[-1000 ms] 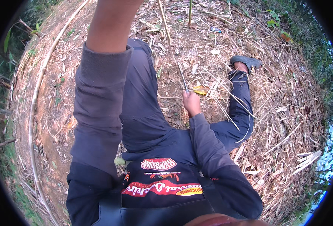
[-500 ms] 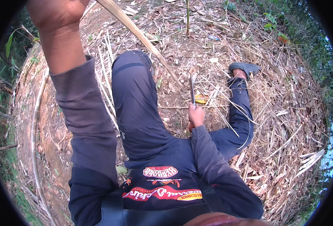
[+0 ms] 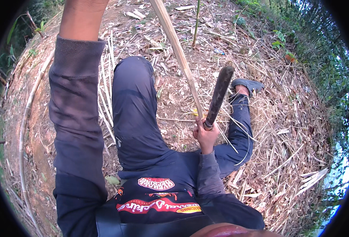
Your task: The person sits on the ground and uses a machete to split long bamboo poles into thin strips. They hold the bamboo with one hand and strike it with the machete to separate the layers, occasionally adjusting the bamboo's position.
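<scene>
Gripping the handle of a dark machete (image 3: 218,96), my right hand (image 3: 206,136) has its fingers closed around it, blade pointing up and away. A pale bamboo stalk (image 3: 177,51) slants just beside the blade, over the ground between my knees. My left arm reaches up out of view, so I cannot tell that hand's state.

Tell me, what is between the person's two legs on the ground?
In the head view, the pale bamboo stalk slants down between the dark trouser legs, over dry leaves. The right hand holds a dark machete beside it.
</scene>
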`<state>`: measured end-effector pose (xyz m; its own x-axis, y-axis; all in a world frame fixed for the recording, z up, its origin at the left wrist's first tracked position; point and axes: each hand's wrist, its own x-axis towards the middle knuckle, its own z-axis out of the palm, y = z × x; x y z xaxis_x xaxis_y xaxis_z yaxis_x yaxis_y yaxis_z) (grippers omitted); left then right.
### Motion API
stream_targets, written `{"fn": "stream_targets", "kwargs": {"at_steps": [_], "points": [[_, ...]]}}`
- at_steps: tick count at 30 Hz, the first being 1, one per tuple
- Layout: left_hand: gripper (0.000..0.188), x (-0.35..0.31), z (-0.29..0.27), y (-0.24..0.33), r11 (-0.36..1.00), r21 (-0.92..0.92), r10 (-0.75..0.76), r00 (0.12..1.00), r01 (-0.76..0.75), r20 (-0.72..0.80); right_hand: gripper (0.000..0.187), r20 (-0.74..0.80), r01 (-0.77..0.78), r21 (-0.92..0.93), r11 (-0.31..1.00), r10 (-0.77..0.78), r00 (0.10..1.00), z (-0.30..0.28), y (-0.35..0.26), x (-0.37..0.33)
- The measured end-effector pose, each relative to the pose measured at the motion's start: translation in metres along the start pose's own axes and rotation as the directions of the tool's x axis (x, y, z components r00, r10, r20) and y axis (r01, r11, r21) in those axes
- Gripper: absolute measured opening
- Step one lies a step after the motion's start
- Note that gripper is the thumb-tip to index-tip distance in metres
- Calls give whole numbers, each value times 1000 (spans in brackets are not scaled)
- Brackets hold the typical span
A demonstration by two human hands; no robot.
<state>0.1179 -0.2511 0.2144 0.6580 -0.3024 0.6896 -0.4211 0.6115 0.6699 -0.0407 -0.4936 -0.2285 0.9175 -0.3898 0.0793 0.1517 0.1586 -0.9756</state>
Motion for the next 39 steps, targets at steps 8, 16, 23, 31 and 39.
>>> {"fn": "stream_targets", "kwargs": {"at_steps": [8,16,23,31,39], "points": [[61,-126,22,-105,661,733,58,964,158,-261,33,6,-124,143,982,124,992,31,-56,-8],[35,-241,68,-193,719,629,-277,952,296,-131,23,77,-150,151,977,140,987,43,-112,-3],[26,-242,68,-201,682,674,-196,958,285,-208,27,121,-170,154,973,153,981,52,-103,-22],[27,-214,61,-147,851,-26,-512,819,524,-259,21,-11,50,120,992,-49,999,31,-114,-28],[44,-218,52,-131,796,-178,-604,739,579,-299,19,41,348,-134,928,-346,937,21,-138,-14]]}}
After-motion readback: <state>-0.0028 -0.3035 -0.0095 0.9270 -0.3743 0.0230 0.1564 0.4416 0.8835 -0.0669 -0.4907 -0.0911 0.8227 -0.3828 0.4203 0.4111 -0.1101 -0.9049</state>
